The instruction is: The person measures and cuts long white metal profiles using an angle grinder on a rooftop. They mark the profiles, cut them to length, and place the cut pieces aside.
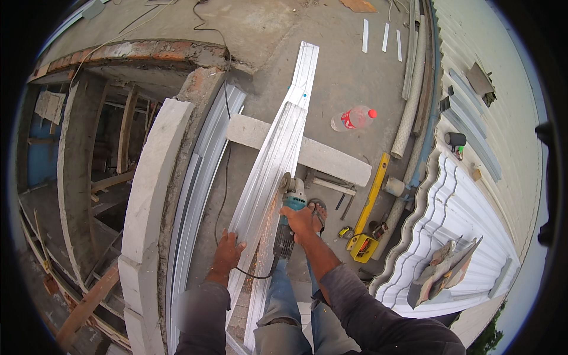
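Observation:
My right hand [300,223] is wrapped round the teal-and-black body of an angle grinder [294,203]. Its disc meets the right edge of a long white metal channel [254,186], and orange sparks fly down toward me. My left hand [228,253] lies on the near part of that channel, fingers spread and pressed against the metal. The far part of the channel rests across a pale concrete block [331,160]. Several similar lengths overlap there. A dark cord runs from the grinder's rear past my left hand.
Right of the grinder lie a yellow spirit level [370,192], a tape measure [345,232] and a yellow tool tray [363,248]. A red-capped plastic bottle [355,118] lies beyond the block. A low block wall [155,183] drops off at left; white corrugated sheets [455,236] flank the right. My sandalled foot [319,213] is near the grinder.

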The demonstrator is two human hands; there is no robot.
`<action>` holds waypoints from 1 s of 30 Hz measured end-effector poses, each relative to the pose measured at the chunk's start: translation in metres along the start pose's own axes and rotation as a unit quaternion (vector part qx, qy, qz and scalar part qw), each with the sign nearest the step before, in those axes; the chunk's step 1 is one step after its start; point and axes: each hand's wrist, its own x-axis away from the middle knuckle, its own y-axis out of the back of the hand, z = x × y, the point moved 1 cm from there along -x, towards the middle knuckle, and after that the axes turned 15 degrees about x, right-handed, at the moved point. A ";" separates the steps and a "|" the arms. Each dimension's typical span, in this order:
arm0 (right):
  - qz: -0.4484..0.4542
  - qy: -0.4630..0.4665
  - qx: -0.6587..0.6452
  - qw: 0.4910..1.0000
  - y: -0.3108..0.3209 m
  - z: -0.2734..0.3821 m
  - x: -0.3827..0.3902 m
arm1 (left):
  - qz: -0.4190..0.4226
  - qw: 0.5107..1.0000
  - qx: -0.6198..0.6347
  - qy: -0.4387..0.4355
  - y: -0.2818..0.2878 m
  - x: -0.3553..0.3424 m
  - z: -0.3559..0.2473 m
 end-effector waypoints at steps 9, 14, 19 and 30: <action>-0.019 -0.010 0.006 1.000 -0.001 0.012 0.007 | 0.006 1.000 0.007 -0.011 0.002 0.000 0.000; -0.007 -0.007 0.005 1.000 0.000 0.011 0.006 | 0.008 1.000 0.001 0.009 0.002 0.000 -0.002; -0.002 -0.023 0.008 1.000 -0.001 0.009 0.002 | 0.016 1.000 -0.005 0.025 0.003 -0.001 -0.003; -0.028 -0.032 0.057 0.997 0.002 0.040 0.022 | -0.001 1.000 0.017 0.014 0.003 0.000 -0.005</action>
